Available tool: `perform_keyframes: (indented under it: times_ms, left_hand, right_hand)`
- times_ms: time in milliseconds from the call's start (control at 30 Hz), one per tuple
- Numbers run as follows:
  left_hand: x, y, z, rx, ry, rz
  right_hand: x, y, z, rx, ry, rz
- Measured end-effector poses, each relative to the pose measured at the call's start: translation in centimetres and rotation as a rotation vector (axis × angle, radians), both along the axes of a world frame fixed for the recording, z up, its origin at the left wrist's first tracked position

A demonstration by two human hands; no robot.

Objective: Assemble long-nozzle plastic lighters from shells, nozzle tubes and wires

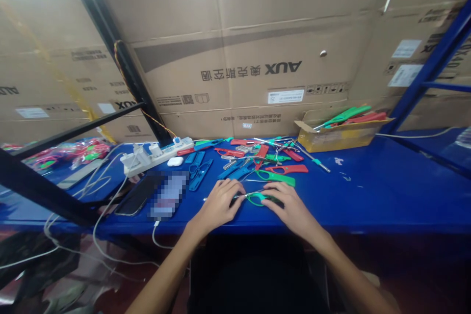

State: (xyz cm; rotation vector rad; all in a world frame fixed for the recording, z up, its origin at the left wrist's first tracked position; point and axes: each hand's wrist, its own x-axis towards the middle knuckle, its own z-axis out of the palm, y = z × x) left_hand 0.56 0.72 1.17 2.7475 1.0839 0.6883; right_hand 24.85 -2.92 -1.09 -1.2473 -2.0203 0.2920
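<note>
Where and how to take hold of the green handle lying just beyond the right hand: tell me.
Pinch the green handle by its solid, broad end, probably best from the right. That end points right, away from most of the pile, while the looped end points left among other parts. A red handle lies close behind and the right hand just in front.

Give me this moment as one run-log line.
left hand: pinching metal rod | right hand: holding green handle | beyond: loose coloured parts | right rear: open carton
</note>
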Motion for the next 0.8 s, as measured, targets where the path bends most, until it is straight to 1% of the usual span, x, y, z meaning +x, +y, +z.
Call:
perform_keyframes:
  times_ms: [233,367,500,567,700,800]
  left_hand:
    - [-0.01,-0.03,-0.06,0.001,-0.010,0.003]
    - [-0.07,-0.09,-0.08,-0.029,-0.017,0.021]
    - [-0.19,0.02,-0.21,-0.055,-0.024,0.001]
    - [-0.21,0.12,-0.28,-0.067,-0.033,-0.008]
    - [-0.19,0.28,-0.34,-0.083,-0.052,-0.012]
    - [-0.22,0.35,-0.39,-0.092,-0.056,-0.021]
  right_hand:
    - [-0.08,-0.11,0.01,0.023,0.018,-0.014]
    - [-0.08,-0.07,-0.06,0.037,0.028,-0.013]
    - [-0.04,-0.07,0.10,0.053,0.045,-0.003]
    - [0.03,-0.11,0.24,0.087,0.092,-0.006]
    - [0.14,-0.40,0.51,0.157,0.198,-0.045]
    - [0.55,-0.55,0.65,0.186,0.238,-0.109]
